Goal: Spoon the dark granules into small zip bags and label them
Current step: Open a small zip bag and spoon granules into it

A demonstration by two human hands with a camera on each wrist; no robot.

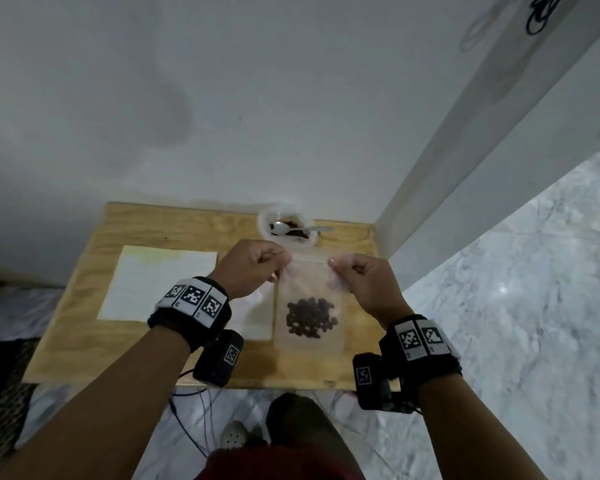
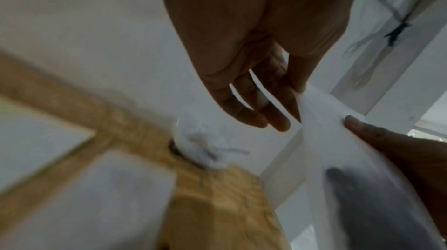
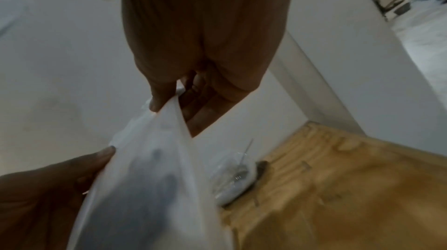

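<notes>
Pinching its top corners, left hand (image 1: 253, 265) and right hand (image 1: 364, 282) hold clear bag (image 1: 309, 341) of dark granules (image 1: 310, 317).

Bare wood (image 1: 84, 341) left; bowl (image 1: 267, 220) behind bag (image 1: 309, 341).

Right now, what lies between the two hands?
In the head view, the zip bag's top edge spans from the left hand to the right hand; both pinch it.

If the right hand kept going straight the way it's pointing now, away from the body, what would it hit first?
Probably the white bowl with the spoon, just beyond the right hand, which pinches the zip bag top. Depth is unclear; held high, it may pass over and meet the wall.
</notes>
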